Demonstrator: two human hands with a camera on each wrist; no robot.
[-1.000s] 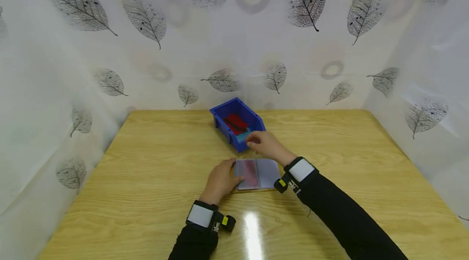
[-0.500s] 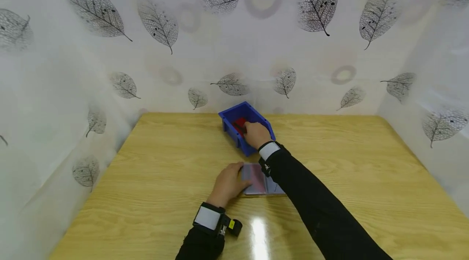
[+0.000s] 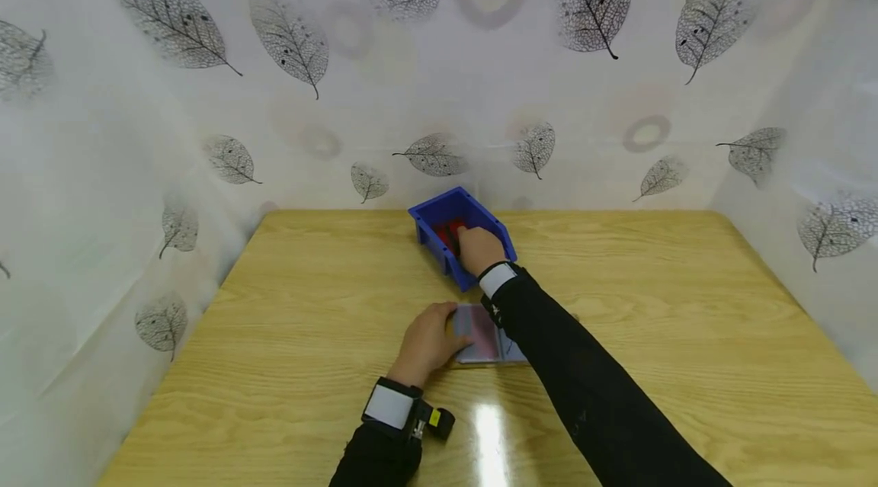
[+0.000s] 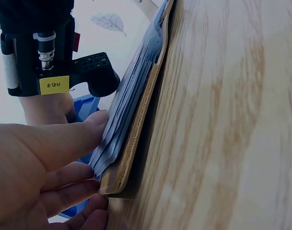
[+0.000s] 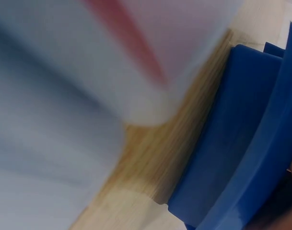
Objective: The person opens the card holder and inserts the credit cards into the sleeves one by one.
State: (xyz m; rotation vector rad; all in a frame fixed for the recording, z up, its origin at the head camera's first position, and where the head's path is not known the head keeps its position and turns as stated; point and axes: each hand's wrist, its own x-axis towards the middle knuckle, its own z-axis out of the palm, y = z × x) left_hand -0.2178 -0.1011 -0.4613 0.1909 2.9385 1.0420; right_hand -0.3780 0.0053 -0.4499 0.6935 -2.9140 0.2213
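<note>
An open card holder [image 3: 482,333] with clear plastic sleeves and a brown stitched cover lies on the table. My left hand [image 3: 427,342] holds its left edge; in the left wrist view the thumb [image 4: 83,136] lies on the sleeves [image 4: 131,91] and the fingers are at the cover's edge. Farther back, my right hand [image 3: 482,249] reaches into a blue bin [image 3: 427,214], its fingertips mostly hidden. Red and dark flat items [image 3: 449,232] lie in the bin beside that hand. The right wrist view has the bin's wall [image 5: 222,139] and blurred sleeves [image 5: 50,143] close up.
The wooden table [image 3: 309,304] extends to both sides of the hands. A leaf-printed white curtain [image 3: 343,91] closes off the back and sides. My right forearm [image 3: 576,365] passes over the card holder's right half.
My right hand has moved from the bin's front edge deeper into it, its forearm now covering part of the card holder. The left hand stays on the holder. The head view has shifted slightly.
</note>
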